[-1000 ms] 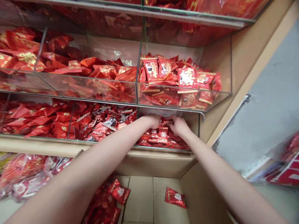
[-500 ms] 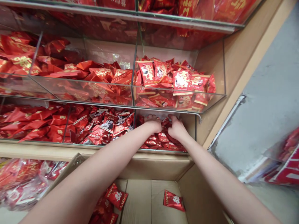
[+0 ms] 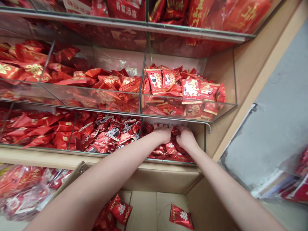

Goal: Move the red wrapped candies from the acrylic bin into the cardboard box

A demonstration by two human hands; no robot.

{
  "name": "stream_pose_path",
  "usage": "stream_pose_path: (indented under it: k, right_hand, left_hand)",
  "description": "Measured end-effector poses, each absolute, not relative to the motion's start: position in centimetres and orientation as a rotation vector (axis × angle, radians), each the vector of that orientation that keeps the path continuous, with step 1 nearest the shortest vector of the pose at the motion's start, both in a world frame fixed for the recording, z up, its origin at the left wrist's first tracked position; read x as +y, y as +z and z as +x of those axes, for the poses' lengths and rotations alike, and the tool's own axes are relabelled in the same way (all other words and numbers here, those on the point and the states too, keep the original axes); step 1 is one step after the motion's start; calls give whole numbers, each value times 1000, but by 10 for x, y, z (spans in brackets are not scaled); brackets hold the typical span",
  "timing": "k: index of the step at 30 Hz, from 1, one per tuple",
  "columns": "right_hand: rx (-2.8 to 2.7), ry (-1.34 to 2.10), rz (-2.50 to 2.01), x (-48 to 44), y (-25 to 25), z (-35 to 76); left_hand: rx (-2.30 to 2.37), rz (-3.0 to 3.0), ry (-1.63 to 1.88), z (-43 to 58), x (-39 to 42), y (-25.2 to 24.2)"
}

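Glass bin [image 3: 204, 141] | left hand [image 3: 163, 133], right hand [image 3: 185, 138] touch red packets [image 3: 169, 149], fingers hidden

Small shiny red candy packs [image 3: 168, 149] with white writing lie in a loose heap in the bottom right glass bin [image 3: 205, 138], tipped every which way.

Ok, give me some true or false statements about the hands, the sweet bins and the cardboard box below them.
1. The left hand and the right hand are both in the lower right bin, among its red packets. True.
2. A lone packet lies on the floor of the cardboard box. True.
3. The cardboard box is packed to the brim. False: much of its floor is bare.
4. The bin above the hands is empty. False: that upper bin holds printed packets.
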State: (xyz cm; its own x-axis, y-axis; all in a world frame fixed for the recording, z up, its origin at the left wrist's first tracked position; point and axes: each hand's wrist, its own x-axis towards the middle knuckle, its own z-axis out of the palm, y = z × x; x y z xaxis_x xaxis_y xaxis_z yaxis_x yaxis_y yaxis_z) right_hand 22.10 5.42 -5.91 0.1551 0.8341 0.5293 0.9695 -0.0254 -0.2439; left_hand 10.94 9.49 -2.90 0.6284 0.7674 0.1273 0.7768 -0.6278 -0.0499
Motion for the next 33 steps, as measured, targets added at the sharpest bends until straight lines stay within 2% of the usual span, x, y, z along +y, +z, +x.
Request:
stream_pose_path:
  k: [8, 14, 22, 33]
  right_hand:
    - [-1783, -345, -1923, 54, -60, 221]
    - [-2037, -435, -1526, 57, -60, 218]
    - [-2044, -406, -1849, 60, -45, 211]
    - [-1815, -130, -1837, 60, -49, 214]
  left_hand:
    - [-1356, -2732, -140, 111, 90, -19]
    - [-1304, -2754, 4, 83, 90, -4]
    - [-1275, -2697, -44, 77, 98, -9]
    - [-1263, -2718, 111, 89, 98, -12]
